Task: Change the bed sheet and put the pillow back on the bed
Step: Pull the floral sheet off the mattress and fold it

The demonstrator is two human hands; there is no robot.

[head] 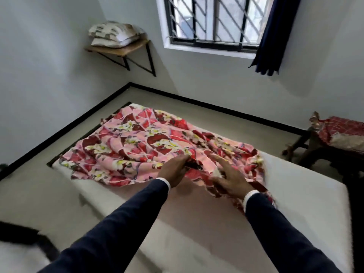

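Note:
A pink and red flowered bed sheet (pixel 137 142) lies rumpled over the far half of a bare white mattress (pixel 305 194) on the floor. My left hand (pixel 175 170) grips a fold of the sheet at its near edge, fingers tucked into the cloth. My right hand (pixel 230 178) lies on the sheet beside it with its fingers spread; whether it holds the cloth I cannot tell. Two patterned pillows (pixel 116 33) are stacked on a wooden wall shelf (pixel 126 48) in the far left corner. Both arms wear dark sleeves.
A barred window (pixel 212 20) with a dark blue curtain (pixel 275 36) is in the far wall. A low wooden stool (pixel 323 150) with red checked cloth (pixel 342 133) stands right of the mattress. Bare floor runs along the left side.

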